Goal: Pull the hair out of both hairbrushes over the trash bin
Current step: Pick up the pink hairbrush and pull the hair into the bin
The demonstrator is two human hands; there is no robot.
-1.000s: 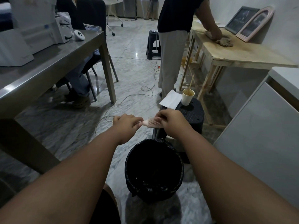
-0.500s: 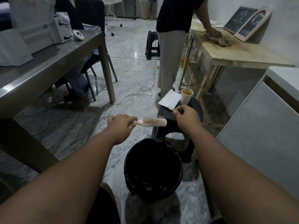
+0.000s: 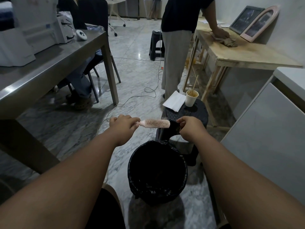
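Pink hairbrush was held level, bristles up, above and just beyond black-lined trash bin. Bristles looked mostly clear, so guessing first brush nearly done; second brush nowhere in view, so that part left. Left hand was clamped on handle. Right hand sat just off brush tip, fingers pinched on dark clump, probably pulled hair. Stool with paper cup behind
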